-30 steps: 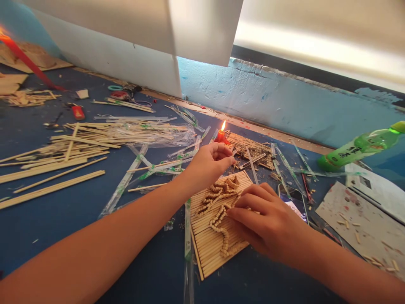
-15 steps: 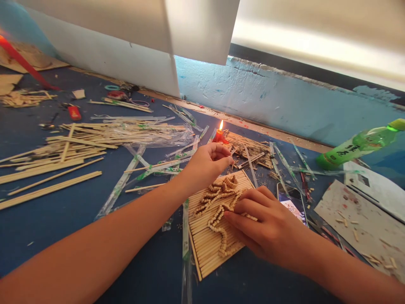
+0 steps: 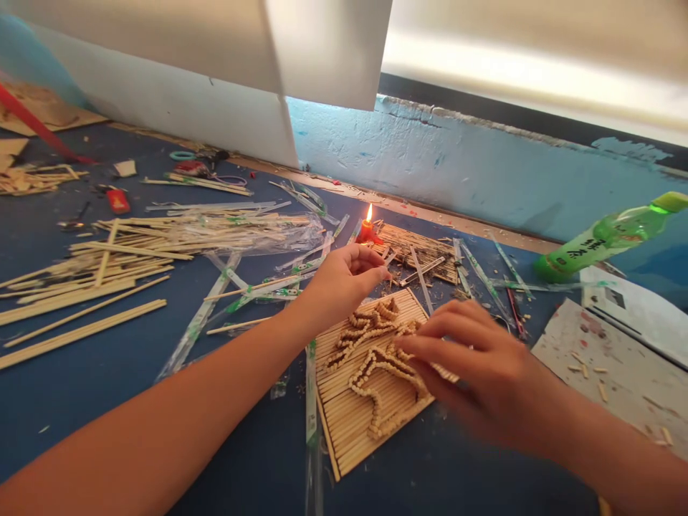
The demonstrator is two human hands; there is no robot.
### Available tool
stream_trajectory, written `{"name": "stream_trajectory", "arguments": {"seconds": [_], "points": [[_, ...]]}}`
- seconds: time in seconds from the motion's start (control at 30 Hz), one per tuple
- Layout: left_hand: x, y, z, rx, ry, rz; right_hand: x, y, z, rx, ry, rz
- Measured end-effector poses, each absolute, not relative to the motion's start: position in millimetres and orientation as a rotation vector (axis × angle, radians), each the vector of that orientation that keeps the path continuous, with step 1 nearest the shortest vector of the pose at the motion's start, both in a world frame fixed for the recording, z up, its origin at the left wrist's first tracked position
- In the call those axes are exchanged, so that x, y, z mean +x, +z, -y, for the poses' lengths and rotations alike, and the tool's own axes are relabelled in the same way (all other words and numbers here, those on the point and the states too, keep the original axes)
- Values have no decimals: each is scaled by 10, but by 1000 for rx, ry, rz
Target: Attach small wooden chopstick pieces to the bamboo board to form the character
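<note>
A square panel of wooden sticks laid side by side [image 3: 344, 423] lies on the blue table, with small wooden bits set on it in winding rows [image 3: 370, 393]. My left hand [image 3: 352, 279] hovers over the panel's far edge, close to the candle. Its fingers are curled in toward the thumb; whatever may be between the tips is hidden. Over the panel's right side is my right hand [image 3: 478, 365], slightly blurred, thumb and fingers apart, with nothing visible in them. A lit red candle [image 3: 367, 231] stands just beyond my left hand.
A darkened stick mat [image 3: 416, 247] lies behind the panel. Piled chopsticks [image 3: 134, 244] and torn plastic sleeves [image 3: 201, 315] cover the left. Right are a green bottle [image 3: 607, 240] and a stained sheet [image 3: 564, 337] with wooden bits. A red lighter [image 3: 117, 201] lies far left.
My right hand has lifted off the rows of wooden bits and moved right, its fingers opening. My left hand keeps its pose near the candle. The view has shifted slightly.
</note>
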State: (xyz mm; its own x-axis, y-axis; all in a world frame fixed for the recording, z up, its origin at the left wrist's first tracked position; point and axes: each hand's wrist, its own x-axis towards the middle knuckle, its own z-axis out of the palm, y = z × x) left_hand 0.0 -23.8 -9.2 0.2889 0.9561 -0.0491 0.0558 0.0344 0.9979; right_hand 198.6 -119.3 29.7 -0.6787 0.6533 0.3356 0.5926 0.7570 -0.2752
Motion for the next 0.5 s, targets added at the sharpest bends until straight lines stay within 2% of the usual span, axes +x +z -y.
{"name": "stream_trajectory", "arguments": {"seconds": [0.17, 0.3, 0.5], "points": [[3, -52, 263, 1359, 889, -1072, 2588, 548, 1233, -1271, -16, 2360], [8, -42, 263, 1438, 878, -1128, 3211, 519, 1376, -1688, -145, 2181], [13, -39, 233, 1533, 839, -1192, 4004, 185, 1441, -2091, 6, 1668]]}}
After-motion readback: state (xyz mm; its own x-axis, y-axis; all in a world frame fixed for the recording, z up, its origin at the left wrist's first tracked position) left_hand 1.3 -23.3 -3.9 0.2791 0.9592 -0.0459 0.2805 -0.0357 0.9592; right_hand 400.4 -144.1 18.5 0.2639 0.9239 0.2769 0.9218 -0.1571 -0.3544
